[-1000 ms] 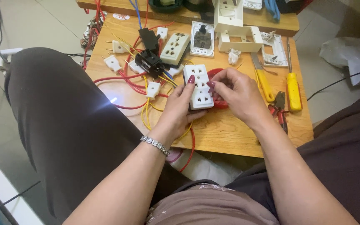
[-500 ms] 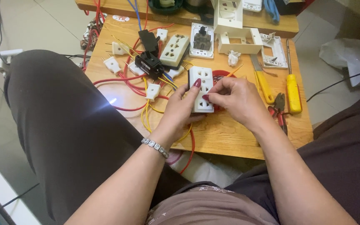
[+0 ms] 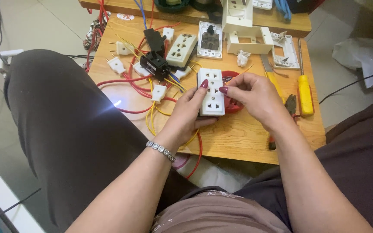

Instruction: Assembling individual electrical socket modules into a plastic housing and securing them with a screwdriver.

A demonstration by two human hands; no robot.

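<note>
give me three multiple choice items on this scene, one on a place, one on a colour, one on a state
1. Where does the yellow-handled screwdriver lie?
A. on the floor
B. on the wooden table, to the right of the hands
C. on the person's lap

2. What colour is the socket block held between the hands?
A. white
B. black
C. blue

3. How is the socket block held?
A. lying flat on the table, untouched
B. by the left hand alone
C. by both hands, above the table

Answers:
1. B, it lies along the right side of the wooden table, past the right hand.
2. A, its face is plain white with dark slots.
3. C, the left hand grips its left and lower edge while the right hand's fingers touch its right edge.
</note>
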